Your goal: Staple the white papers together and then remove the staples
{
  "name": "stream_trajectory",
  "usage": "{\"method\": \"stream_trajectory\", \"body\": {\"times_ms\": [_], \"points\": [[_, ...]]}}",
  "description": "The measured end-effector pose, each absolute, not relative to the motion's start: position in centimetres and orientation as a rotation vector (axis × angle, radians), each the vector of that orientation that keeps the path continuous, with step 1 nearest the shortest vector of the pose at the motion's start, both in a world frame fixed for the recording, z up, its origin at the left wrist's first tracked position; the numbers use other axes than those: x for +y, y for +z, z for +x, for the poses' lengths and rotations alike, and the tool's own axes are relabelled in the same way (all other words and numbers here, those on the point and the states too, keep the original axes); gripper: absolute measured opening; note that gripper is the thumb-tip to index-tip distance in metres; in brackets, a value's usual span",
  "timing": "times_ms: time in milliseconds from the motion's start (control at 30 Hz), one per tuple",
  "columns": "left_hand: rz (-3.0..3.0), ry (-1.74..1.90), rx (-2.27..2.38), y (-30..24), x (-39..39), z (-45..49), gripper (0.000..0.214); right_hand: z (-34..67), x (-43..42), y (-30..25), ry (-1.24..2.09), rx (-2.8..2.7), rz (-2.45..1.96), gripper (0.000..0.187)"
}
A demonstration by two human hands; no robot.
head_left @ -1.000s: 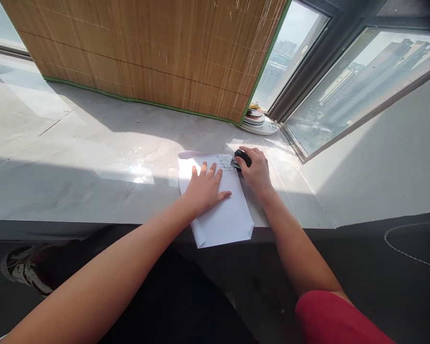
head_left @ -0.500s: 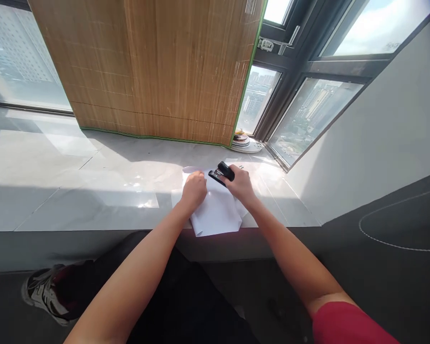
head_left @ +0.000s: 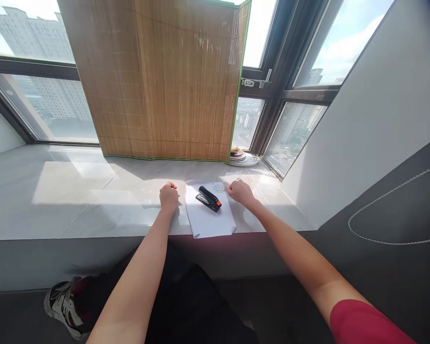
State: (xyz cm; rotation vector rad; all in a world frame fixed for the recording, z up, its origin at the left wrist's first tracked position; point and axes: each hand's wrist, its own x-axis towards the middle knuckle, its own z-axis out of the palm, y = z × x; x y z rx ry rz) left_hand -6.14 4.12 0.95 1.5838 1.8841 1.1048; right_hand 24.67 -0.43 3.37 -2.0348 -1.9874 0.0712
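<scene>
A black stapler (head_left: 208, 198) with an orange patch at its near end lies on white sheets of paper (head_left: 212, 222). The paper rests on the pale stone sill, its lower edge reaching the sill's front edge, with a small printed patch near its upper right corner. My left hand (head_left: 169, 197) is closed in a fist on the sill, left of the paper and apart from it. My right hand (head_left: 241, 192), also a fist, rests at the paper's upper right edge; whether it touches the sheet I cannot tell. Nothing shows in either fist.
A bamboo blind (head_left: 172, 91) with green edging hangs behind the sill (head_left: 75, 191). Stacked plates (head_left: 241, 157) stand in the window corner. A white wall (head_left: 344, 124) closes the right side, with a looped bead cord (head_left: 390, 242) hanging before it.
The stapler has left my right hand and now lies on the paper. My left hand has moved off the paper to the left. The view has tilted upward.
</scene>
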Motion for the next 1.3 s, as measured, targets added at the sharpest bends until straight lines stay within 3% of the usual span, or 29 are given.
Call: {"method": "stream_trajectory", "body": {"times_ms": [100,267,400,500,600,667,800,1000,1200,1300], "points": [[1.534,1.125,1.9,0.7,4.5,-6.3,0.021,29.5,-0.4,1.8,-0.061,-1.913,-2.29,0.038],[1.493,1.162,1.917,0.3,5.2,-6.6,0.022,31.7,-0.5,-0.7,-0.068,-1.79,-2.36,0.046],[1.494,1.166,1.93,0.0,5.5,-6.7,0.022,27.3,-0.1,0.2,0.319,-1.706,-1.898,0.058],[1.512,1.117,1.933,-0.1,5.5,-6.8,0.022,22.1,-0.4,0.9,0.614,-1.826,-1.401,0.047],[1.557,1.085,1.923,-0.2,5.5,-6.9,0.021,18.1,-1.2,0.8,0.709,-1.953,-1.328,0.057],[1.579,1.066,1.928,-0.2,5.5,-6.9,0.021,17.3,-1.6,0.4,0.67,-1.968,-1.405,0.06],[1.626,1.022,1.942,-0.2,5.5,-6.8,0.021,20.7,-2.2,-0.4,0.561,-1.9,-1.567,0.043],[1.651,1.039,1.949,-0.2,5.7,-6.6,0.023,29.1,-3.4,-0.7,0.461,-1.835,-1.675,0.037],[1.612,1.044,1.941,-0.2,5.7,-6.7,0.023,34.1,-3.1,0.1,0.358,-1.727,-1.569,0.04],[1.617,1.043,1.937,-0.1,5.6,-6.6,0.024,37.9,-2.6,0.1,0.022,-1.44,-2.014,0.054]]}}
